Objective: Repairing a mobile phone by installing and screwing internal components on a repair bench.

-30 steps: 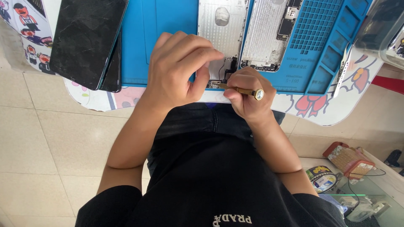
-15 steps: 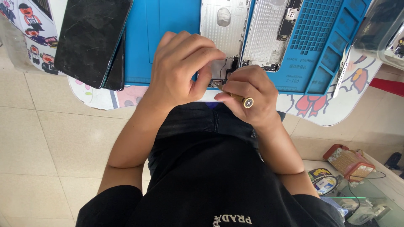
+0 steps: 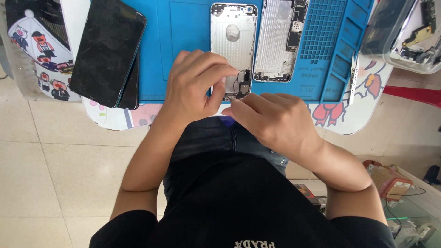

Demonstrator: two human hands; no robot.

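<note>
The opened silver phone shell point(image 3: 233, 46) lies back-side down on the blue work mat point(image 3: 183, 50), its lower end nearest me, where small dark parts and thin wires sit. My left hand point(image 3: 195, 87) rests on the mat just beside that lower end, its fingers point(image 3: 220, 71) curled over and the tips touching the shell's bottom corner, pinning it there. My right hand point(image 3: 275, 121) comes in from the other side, knuckles up, its fingertips point(image 3: 229, 110) pressed together right at the shell's bottom edge. Whether they pinch a tool or a small part I cannot tell, since the back of the hand covers whatever is there. The two hands nearly meet at that spot.

Just beside the shell, to its right, lies a second opened phone body point(image 3: 280, 41) with its boards and metal plates showing. Further right the mat turns into a grid of small square pockets point(image 3: 328, 32) and a few larger trays. On the left, half on the mat, sits a dark phone with a scuffed glass face point(image 3: 108, 50), stacked on another dark slab. A clear plastic box of loose parts point(image 3: 418, 36) stands at the far right corner of the bench point(image 3: 349, 115), whose cover is white with cartoon pictures. Below the bench edge are my dark jeans, my black shirt and the pale tiled floor point(image 3: 59, 174).
</note>
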